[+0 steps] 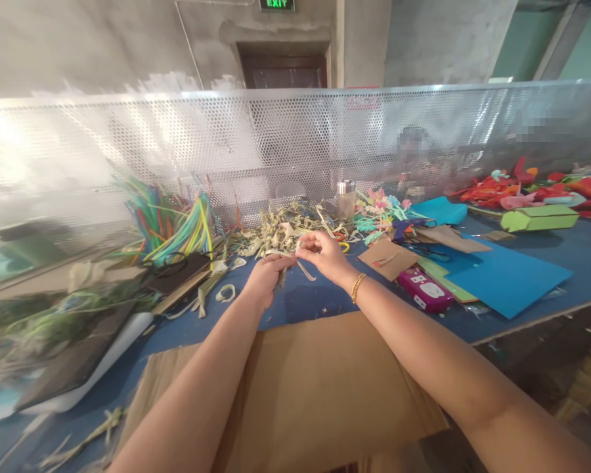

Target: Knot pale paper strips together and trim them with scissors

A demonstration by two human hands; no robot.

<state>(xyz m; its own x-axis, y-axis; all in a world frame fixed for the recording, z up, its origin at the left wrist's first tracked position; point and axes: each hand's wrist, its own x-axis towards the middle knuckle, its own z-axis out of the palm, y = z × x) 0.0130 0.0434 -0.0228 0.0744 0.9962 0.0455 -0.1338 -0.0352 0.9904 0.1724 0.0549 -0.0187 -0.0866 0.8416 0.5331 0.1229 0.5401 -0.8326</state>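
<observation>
My left hand (266,281) and my right hand (329,257) meet above the blue tabletop, with fingers closed in a pinch. Between them runs a thin pale strip (306,270) of what looks like dried leaf or ribbon; its loose end hangs below my right fingers. A gold bracelet (357,288) circles my right wrist. Just beyond my hands spreads a heap of pale green, dried-looking twisted strips (276,230). To the left of my left hand, a small curled strip (225,293) lies on the table.
A cardboard sheet (325,387) lies nearest me, under my forearms. Bundles of coloured strips (172,220) stand left. On the right are a purple box (424,289), blue sheets (502,276), a green box (539,218) and red pieces (492,190). A perforated metal panel (295,144) borders the back.
</observation>
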